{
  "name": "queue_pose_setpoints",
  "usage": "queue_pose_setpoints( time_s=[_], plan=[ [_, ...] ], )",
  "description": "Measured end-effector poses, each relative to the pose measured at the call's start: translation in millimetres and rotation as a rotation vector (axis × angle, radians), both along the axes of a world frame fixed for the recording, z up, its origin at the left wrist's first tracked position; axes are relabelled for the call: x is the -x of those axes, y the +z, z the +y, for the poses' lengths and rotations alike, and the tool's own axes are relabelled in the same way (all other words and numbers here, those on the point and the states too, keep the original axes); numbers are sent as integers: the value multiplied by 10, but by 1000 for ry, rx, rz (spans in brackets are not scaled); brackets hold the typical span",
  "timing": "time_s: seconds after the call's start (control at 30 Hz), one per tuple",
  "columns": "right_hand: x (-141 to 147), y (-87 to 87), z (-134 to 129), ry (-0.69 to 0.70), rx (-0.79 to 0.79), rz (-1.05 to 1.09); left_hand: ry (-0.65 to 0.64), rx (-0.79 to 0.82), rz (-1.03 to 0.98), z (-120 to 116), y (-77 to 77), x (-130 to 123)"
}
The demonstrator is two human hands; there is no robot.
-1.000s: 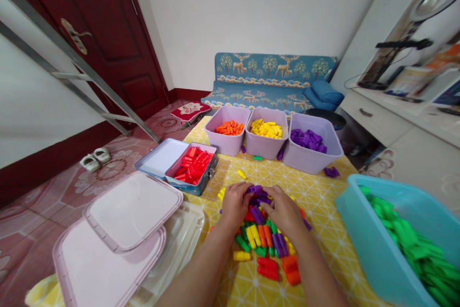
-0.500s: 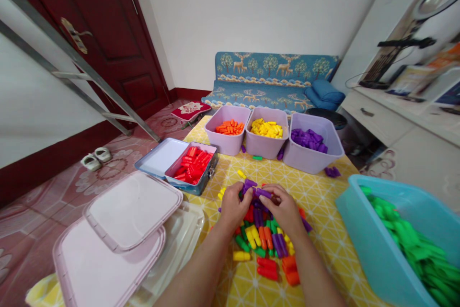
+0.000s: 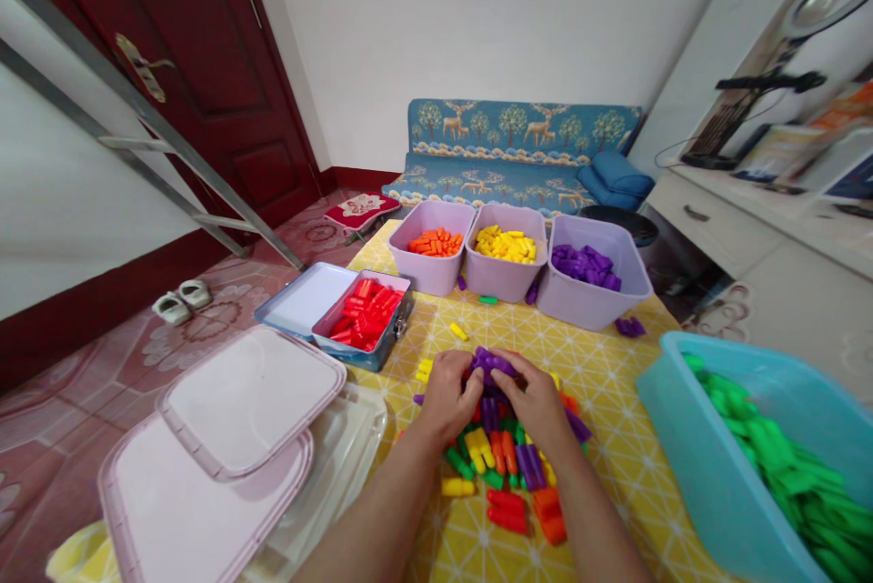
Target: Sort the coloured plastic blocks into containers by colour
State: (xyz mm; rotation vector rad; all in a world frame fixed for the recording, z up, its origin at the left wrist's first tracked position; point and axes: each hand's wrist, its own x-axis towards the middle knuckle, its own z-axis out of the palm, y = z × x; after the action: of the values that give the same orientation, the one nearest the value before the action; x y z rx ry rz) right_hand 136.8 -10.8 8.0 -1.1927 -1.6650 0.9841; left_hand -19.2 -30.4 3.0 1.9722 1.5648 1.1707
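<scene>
Between my two hands, over the far part of a mixed pile, is a small bunch of purple plastic pieces. My left hand is closed on the bunch from the left, thumb on the near side. From the right, my right hand grips the same pieces, its thumb close to the other. How many pieces they hold is hidden by the fingers. Below the hands lie peg-like pieces in several colours, among them a yellow pair, an orange pair, a purple pair and a red pair.
Lilac bins hold orange, yellow and purple pieces at the table's far end. An open tin of red pieces stands left, near stacked lids. A turquoise tub of green pieces is at right.
My hands have drawn closer together, and the purple pieces that were spread between them are now gathered into one bunch. The bins and lids look the same.
</scene>
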Motion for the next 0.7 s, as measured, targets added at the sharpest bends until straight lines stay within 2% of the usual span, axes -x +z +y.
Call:
queue_pose_setpoints(
  time_s=[0.17, 0.37, 0.47, 0.6, 0.7],
  plan=[
    [6, 33, -3, 36, -23, -29, -14, -13, -3, 1, 8, -6],
    [5, 45, 4, -81, -98, 40, 42, -6, -58, 24, -2, -2],
    [0, 14, 10, -133, -40, 68, 64, -5, -75, 29, -10, 3],
    [1, 13, 1, -182, 81, 212, 88, 5, -63, 30, -24, 4],
    [6, 107, -31, -184, 19, 194, 80, -1, -56, 26, -23, 0]
  ],
)
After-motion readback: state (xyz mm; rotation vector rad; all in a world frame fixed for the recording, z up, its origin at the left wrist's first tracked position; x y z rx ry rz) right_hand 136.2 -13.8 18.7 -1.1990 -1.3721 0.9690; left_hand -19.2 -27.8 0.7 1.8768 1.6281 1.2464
